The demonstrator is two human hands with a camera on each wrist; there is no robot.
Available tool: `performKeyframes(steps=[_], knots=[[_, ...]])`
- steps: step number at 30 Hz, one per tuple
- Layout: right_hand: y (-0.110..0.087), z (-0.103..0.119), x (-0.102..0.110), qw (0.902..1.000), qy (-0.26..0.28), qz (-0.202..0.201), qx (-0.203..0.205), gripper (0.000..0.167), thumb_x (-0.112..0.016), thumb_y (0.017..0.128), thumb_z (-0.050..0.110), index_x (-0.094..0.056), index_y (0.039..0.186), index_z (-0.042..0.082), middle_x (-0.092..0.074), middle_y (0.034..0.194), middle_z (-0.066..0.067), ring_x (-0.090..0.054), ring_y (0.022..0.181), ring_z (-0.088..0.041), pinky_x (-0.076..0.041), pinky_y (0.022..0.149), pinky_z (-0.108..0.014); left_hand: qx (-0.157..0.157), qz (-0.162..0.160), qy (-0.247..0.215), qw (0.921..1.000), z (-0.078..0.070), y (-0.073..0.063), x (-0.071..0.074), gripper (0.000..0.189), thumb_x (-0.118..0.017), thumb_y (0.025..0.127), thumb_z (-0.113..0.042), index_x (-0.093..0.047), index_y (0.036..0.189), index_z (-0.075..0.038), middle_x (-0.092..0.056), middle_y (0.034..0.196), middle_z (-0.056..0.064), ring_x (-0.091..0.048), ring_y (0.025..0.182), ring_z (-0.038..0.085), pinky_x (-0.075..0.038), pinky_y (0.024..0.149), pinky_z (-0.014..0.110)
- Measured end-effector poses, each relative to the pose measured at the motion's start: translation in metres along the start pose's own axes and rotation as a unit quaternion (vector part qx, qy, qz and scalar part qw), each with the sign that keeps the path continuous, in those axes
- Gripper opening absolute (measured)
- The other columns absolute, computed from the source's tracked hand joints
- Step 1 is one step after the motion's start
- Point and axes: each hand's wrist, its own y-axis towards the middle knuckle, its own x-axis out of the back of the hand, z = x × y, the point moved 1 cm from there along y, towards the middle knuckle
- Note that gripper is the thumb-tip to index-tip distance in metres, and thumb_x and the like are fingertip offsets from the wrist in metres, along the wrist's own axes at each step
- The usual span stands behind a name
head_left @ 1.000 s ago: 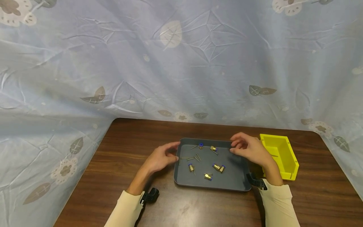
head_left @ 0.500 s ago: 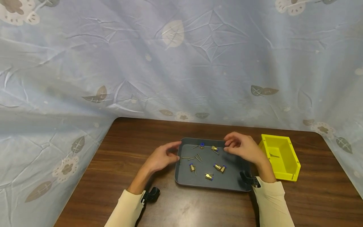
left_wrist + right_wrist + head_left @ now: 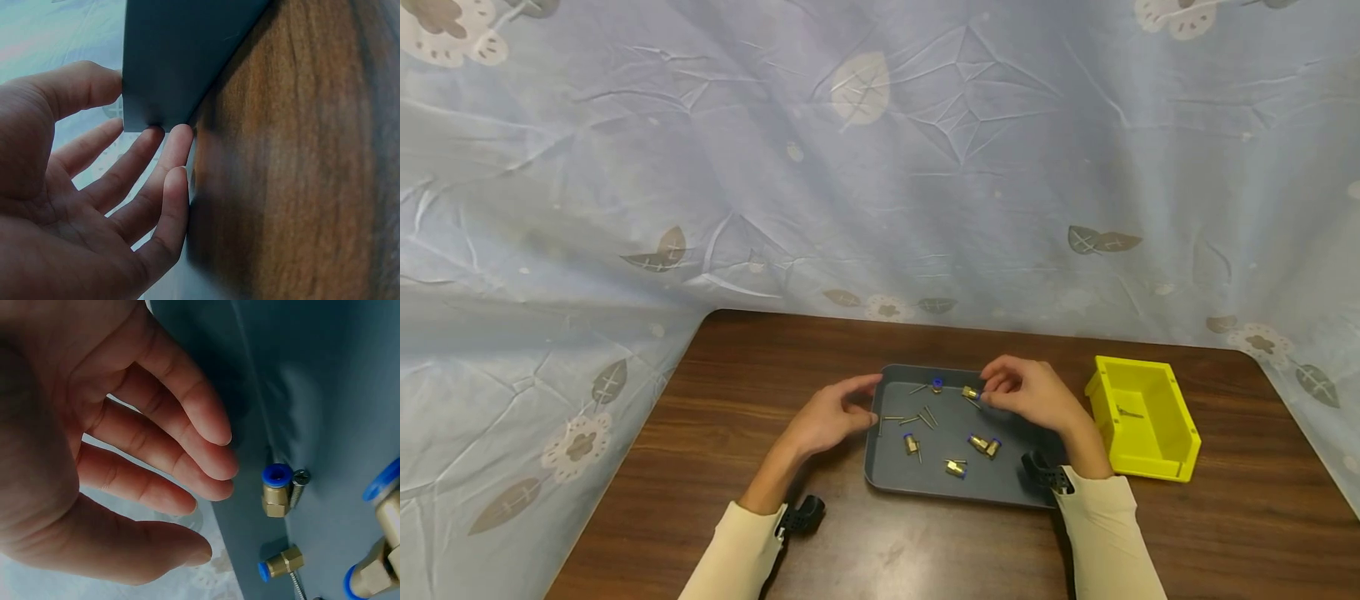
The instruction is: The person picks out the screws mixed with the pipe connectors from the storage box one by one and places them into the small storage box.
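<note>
A dark grey tray (image 3: 955, 487) holds several brass push-in fittings with blue collars and several thin screws. My left hand (image 3: 827, 417) touches the tray's left side; in the left wrist view its fingertips (image 3: 178, 140) and thumb meet the tray wall, fingers loosely bent. Above the tray's far right part, my right hand (image 3: 1033, 396) hovers with relaxed fingers and nothing between them. Closest to it lie a brass fitting (image 3: 970, 392) and a screw (image 3: 973, 405). In the right wrist view, a fitting (image 3: 275, 497) and a screw (image 3: 297, 489) lie just beyond the fingertips.
To the right of the tray stands a yellow bin (image 3: 1182, 417) with screws (image 3: 1127, 412) in it. Everything rests on a brown wooden table (image 3: 760, 350). A patterned cloth (image 3: 880, 208) hangs behind and around the table.
My right hand has moved left, away from the yellow bin and over the tray toward the far fitting. More of the bin's inside and its screws shows. My left hand has stayed at the tray.
</note>
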Motion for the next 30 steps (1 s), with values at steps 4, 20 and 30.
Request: performKeyframes(steps=[4,20,30], knots=[[0.000,-0.003,-0.003,0.9999,-0.002,0.007,-0.009,0.026,-0.084,0.094,0.006,-0.075,0.117,-0.002,-0.077,0.094,0.000,-0.070,0.085,-0.020,-0.056,0.077,-0.029,0.001,-0.001,0.000,1.0000,-0.001,0.000,-0.001,0.065,-0.080,0.096,-0.007,-0.061,0.158,-0.007,-0.070,0.141,0.018,-0.074,0.097,0.022,-0.056,0.080,0.036],[0.002,-0.008,-0.008,0.9991,-0.024,0.017,-0.031,0.016,-0.080,0.094,0.006,-0.078,0.109,0.001,-0.078,0.092,0.001,-0.072,0.084,-0.017,-0.056,0.079,-0.030,0.003,-0.004,0.003,1.0000,0.000,0.000,0.001,0.065,-0.081,0.096,-0.008,-0.061,0.158,-0.008,-0.070,0.140,0.017,-0.074,0.097,0.021,-0.055,0.079,0.036],[0.003,-0.011,-0.010,0.9971,-0.049,0.030,-0.050,0.014,-0.085,0.092,0.011,-0.081,0.103,0.005,-0.074,0.086,0.003,-0.065,0.078,-0.015,-0.051,0.072,-0.031,0.003,0.000,0.008,1.0000,0.001,0.001,-0.001,0.065,-0.080,0.096,-0.009,-0.061,0.158,-0.009,-0.070,0.141,0.016,-0.074,0.096,0.019,-0.055,0.079,0.035]])
